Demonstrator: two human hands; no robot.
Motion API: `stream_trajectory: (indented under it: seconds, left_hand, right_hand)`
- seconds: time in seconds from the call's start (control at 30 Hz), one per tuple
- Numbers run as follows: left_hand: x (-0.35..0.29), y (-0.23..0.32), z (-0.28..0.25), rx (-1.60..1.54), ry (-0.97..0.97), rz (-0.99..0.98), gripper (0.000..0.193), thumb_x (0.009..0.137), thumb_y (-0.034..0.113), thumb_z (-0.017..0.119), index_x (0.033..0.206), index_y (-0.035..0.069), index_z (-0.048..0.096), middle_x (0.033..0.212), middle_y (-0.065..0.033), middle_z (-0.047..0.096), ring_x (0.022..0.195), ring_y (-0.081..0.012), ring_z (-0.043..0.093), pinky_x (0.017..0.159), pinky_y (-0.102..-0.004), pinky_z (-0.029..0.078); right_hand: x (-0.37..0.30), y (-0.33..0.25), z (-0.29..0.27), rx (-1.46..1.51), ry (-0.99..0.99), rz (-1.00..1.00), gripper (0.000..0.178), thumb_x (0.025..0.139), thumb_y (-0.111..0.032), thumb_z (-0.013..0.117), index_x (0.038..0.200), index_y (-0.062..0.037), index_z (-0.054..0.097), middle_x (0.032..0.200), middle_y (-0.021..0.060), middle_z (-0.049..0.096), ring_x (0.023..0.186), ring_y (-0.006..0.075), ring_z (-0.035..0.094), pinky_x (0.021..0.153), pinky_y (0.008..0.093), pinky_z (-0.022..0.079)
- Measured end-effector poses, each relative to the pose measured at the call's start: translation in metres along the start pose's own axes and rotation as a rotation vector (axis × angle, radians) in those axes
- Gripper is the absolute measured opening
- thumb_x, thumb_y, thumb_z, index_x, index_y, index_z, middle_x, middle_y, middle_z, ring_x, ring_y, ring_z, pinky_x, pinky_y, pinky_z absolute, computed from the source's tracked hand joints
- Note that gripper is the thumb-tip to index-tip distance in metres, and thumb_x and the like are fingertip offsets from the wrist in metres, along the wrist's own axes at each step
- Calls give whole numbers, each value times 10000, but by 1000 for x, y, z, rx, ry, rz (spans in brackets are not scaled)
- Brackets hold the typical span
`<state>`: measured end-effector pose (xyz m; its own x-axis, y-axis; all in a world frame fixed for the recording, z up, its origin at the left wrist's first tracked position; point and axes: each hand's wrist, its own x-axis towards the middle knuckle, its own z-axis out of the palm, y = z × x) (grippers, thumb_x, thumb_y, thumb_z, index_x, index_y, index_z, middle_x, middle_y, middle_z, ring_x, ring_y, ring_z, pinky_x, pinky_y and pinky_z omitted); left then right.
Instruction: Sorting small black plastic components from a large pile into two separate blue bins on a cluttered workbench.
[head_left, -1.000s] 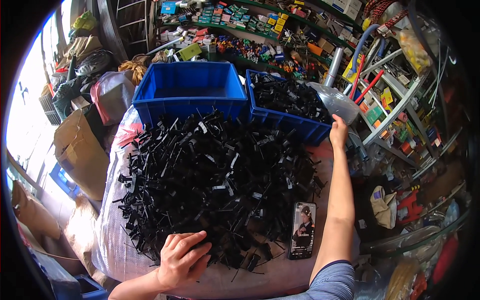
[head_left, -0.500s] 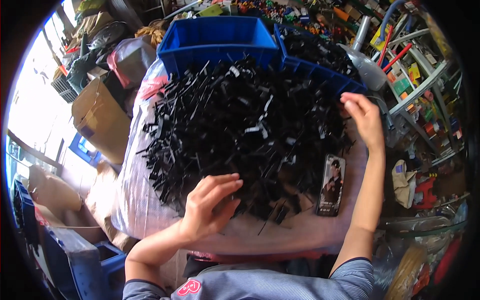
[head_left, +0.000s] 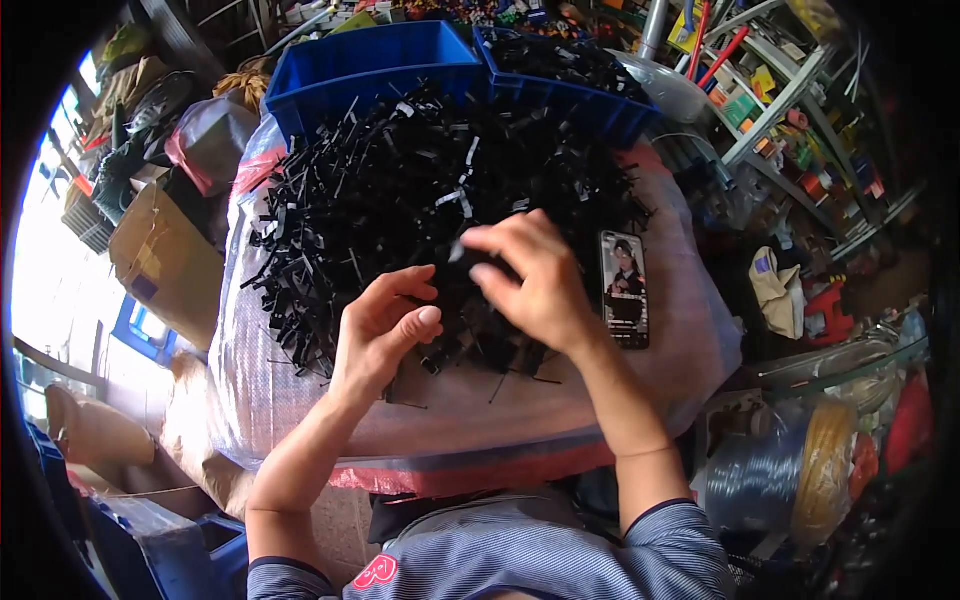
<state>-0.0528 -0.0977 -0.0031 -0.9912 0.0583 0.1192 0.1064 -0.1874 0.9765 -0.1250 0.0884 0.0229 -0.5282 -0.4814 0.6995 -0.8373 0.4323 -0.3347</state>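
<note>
A wide heap of small black plastic pieces (head_left: 350, 230), some thin and stick-like, lies in front of me. Over its near left part is my left hand (head_left: 375, 335), fingers curved and thumb apart, with nothing visible between them. My right hand (head_left: 540, 285) is over the near middle, thumb and forefinger bent toward each other. At those fingertips shows a small, shiny, blurred piece (head_left: 457, 251); its kind is not clear. Right of the heap lies a phone (head_left: 624, 290) with a person on its screen.
The heap rests on a large pale woven sack (head_left: 290, 400). Behind it stand a blue bin (head_left: 375, 75) and a second blue bin (head_left: 570, 105) with black pieces inside. At left is a brown cardboard piece (head_left: 165, 255); at right, a metal rack (head_left: 785, 95) and wound coils (head_left: 790, 470).
My right hand has come from beside the right-hand bin to the near middle of the heap. My left hand has shifted slightly left and up. The whole view has shifted too.
</note>
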Motion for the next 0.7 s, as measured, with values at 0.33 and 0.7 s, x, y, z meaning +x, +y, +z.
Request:
stream_trajectory:
  seconds: [0.33,0.7]
  left_hand:
    - [4,-6,-4,-21,16,-41,167,865,130,616,951,-13,605,806,-29,612,708,-87,580,669,-210,455]
    - [-1,-2,2,125,12,120,230,809,20,650,1027,-53,628,959,-65,569,834,-101,558,737,-217,450]
  right_hand:
    - [-20,-22,17,440,285,273,237,810,-48,644,1040,-22,593,1006,89,587,879,180,566,762,269,467]
    - [-33,-17,17,722,118,257,158,864,-31,588,1021,-11,593,944,42,561,823,75,523,719,185,432]
